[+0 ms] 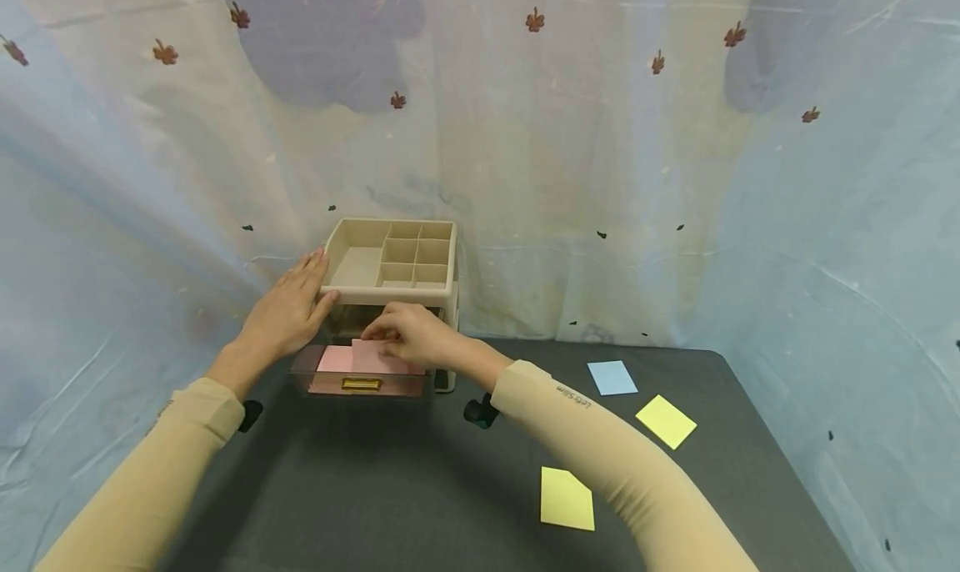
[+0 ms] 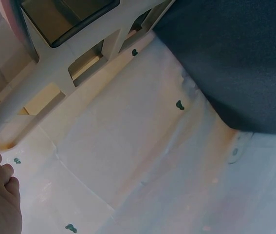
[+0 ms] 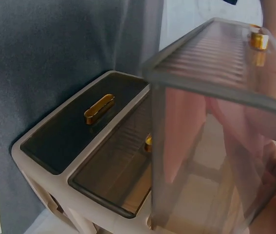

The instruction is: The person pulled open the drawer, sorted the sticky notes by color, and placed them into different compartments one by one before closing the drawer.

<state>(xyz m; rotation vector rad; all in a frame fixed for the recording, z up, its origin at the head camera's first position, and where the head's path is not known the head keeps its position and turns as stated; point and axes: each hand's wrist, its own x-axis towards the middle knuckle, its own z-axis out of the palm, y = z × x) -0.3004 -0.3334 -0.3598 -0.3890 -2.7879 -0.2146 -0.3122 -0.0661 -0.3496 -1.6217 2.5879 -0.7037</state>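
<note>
A beige desktop organizer stands at the back of the table, its upper see-through drawer pulled out. Pink sticky notes lie inside that drawer. My right hand reaches over it and pinches a pink sticky note between thumb and fingers. The right wrist view shows the pulled-out drawer from the side, with pink paper behind its clear wall. My left hand rests against the organizer's top left side, fingers extended along it and thumb at the front edge.
On the dark table, a blue sticky note and two yellow ones, a farther yellow note and a nearer yellow note, lie to the right. Lower drawers are closed. A patterned curtain hangs behind.
</note>
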